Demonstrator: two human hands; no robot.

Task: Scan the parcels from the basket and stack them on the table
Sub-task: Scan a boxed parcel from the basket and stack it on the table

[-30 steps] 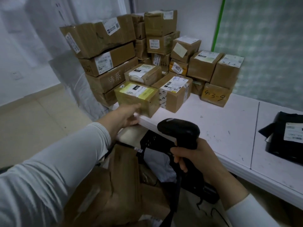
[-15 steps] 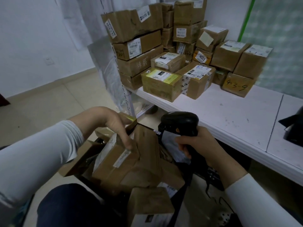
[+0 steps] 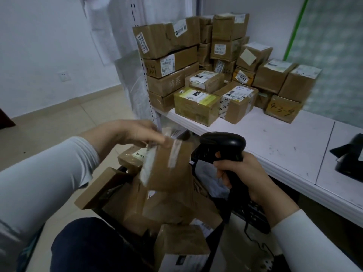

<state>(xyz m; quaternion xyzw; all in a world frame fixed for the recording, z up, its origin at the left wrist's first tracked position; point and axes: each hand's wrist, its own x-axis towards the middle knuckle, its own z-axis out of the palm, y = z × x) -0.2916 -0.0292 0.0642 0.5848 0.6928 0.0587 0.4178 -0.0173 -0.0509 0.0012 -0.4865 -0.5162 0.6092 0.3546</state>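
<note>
Table [image 3: 275, 146]: many stacked parcels [image 3: 196, 75] already at far left end, near wall. Basket [image 3: 217, 240] below table edge: several boxes remain, rim mostly hidden under them. Lifted parcel [image 3: 169, 167]: above basket, tilted, motion-blurred, label unreadable; scan judged pending. Scanner [image 3: 222, 146]: just beside parcel. Left hand [image 3: 137, 132]: fingers pinch parcel's top edge. Right hand [image 3: 241, 173]: curled round scanner grip.

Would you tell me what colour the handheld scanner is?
The scanner is black; the head view shows it best.

The held parcel [image 3: 169, 165] is motion-blurred, its label unreadable. Other parcels [image 3: 176, 209] hide most of the basket [image 3: 253, 214]. The right edge crops a black bag [image 3: 349, 163].
</note>
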